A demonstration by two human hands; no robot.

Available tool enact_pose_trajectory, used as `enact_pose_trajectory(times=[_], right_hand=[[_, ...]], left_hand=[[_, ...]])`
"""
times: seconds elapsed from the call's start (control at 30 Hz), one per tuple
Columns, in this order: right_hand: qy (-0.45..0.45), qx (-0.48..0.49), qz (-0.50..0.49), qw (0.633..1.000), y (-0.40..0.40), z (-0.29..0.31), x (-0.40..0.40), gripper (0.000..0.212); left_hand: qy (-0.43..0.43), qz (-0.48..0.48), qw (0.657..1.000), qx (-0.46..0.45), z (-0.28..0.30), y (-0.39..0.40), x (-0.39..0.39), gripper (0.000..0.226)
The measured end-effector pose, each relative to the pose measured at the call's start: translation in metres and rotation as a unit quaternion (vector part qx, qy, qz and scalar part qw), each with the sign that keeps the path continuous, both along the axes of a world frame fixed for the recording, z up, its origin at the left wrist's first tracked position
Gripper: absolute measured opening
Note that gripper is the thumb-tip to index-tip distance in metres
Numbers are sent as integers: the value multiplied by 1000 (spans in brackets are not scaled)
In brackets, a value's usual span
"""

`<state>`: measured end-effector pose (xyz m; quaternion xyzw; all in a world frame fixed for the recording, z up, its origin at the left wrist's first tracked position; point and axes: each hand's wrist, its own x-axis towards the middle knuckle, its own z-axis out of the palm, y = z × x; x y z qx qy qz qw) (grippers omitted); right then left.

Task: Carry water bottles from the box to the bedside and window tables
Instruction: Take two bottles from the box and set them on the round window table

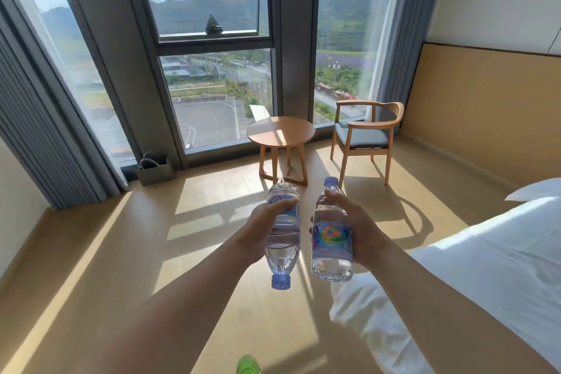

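My left hand (263,229) grips a clear water bottle (283,247) held upside down, its blue cap pointing toward me. In my right hand (356,226) is a second water bottle (331,241), upright, with a colourful label and a blue cap on top. Both are held out in front of me over the wooden floor. Ahead, by the window, stands a round wooden table (280,131) with a bare top. The box is not in view.
A wooden armchair (365,138) with a grey cushion stands right of the table. The bed (485,267) with white bedding fills the lower right. A grey basket (154,170) sits by the window at the left. Curtains hang at both sides. Something green (247,365) shows at the bottom edge.
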<state>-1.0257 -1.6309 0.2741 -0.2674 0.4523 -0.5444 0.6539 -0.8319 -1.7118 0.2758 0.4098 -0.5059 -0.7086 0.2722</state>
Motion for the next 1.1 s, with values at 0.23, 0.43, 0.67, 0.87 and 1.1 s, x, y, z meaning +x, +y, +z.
enact_pose_trajectory(times=[0.23,0.43,0.67,0.87,1.1], right_hand=[[-14,2,4,1000,-184,-6,-34,32],[-35,20,-28,999,-329,0,-64,55],[-48,66,-63,995,-455,-15,-105,52],[-54,67,-37,996,-584,-38,-161,44],[-76,63,-2,995,-729,-33,-239,30]], left_hand=[[3,-7,1000,-2,-6,-190,-42,66],[-8,-11,1000,26,6,-341,-73,71],[-22,-22,998,51,-10,-467,-117,70],[-32,3,998,46,-36,-586,-173,66],[-40,55,995,74,-30,-722,-242,53]])
